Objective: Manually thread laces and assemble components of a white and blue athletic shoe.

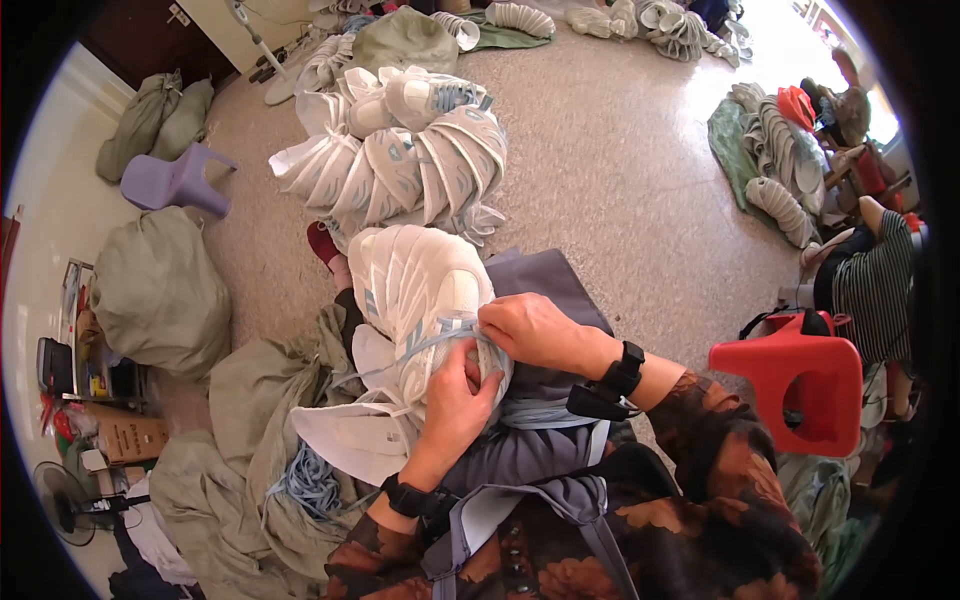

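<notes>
A nested stack of white shoe uppers (400, 260) lies across my lap. The nearest upper (461, 292) has light-blue trim and a blue shoelace (412, 350) trailing to its left. My right hand (535, 330) pinches at the lace beside the eyelets, its fingertips partly hidden. Below it, my left hand (460, 392) is closed on the upper's opening, thumb and fingers at the edge. A white upper flap (355, 440) sticks out beside my left wrist. More blue laces (550, 412) lie on my lap, and a tangled bundle of laces (308, 480) rests on green cloth at the left.
Ahead on the floor sits another curved pile of uppers (390, 170). A purple stool (180, 178) and stuffed green sacks (160, 290) stand at the left. To the right are a red stool (800, 375) and a person in a striped top (872, 290).
</notes>
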Available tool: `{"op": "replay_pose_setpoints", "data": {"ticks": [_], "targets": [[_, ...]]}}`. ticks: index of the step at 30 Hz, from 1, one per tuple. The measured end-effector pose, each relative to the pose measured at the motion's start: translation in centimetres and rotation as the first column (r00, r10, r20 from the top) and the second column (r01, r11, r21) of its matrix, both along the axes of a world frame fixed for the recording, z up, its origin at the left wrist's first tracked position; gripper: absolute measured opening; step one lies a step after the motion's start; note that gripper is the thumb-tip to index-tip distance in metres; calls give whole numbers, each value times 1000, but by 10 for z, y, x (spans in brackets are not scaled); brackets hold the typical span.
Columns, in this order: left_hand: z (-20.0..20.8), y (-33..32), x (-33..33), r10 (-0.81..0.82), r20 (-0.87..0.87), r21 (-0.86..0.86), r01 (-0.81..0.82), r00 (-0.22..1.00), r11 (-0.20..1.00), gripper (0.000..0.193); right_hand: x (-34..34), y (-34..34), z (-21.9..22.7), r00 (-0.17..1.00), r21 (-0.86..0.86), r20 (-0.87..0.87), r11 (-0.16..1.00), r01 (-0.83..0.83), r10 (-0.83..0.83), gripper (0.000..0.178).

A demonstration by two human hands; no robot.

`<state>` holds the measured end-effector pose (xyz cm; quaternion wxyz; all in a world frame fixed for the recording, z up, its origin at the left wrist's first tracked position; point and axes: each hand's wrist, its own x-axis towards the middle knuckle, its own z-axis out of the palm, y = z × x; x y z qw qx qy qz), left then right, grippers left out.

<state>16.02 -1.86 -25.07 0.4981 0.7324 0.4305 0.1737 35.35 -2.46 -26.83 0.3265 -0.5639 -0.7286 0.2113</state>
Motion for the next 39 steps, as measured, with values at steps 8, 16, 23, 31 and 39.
{"op": "replay_pose_setpoints", "data": {"ticks": [8, 16, 23, 31, 39], "targets": [[-10, 5, -1, 181, 190, -304, -117, 965, 945, 35, -8, -5, -20, 960, -42, -265, 996, 81, -89, 9], [-8, 8, -6, 134, 237, -265, -68, 962, 962, 37, -5, -8, -7, 947, -100, -310, 993, 56, -85, 10], [-16, 13, -7, 137, 272, -316, -46, 953, 948, 38, -12, -7, -12, 976, -23, -168, 990, 139, -141, 18], [-23, 9, -15, 80, 291, -262, -1, 953, 965, 34, -21, -8, 7, 988, -213, 156, 977, 30, 3, 33], [-12, 14, -22, 35, 124, -111, -21, 992, 994, 9, -14, -12, 12, 996, -184, -38, 980, 78, -86, 27]]}}
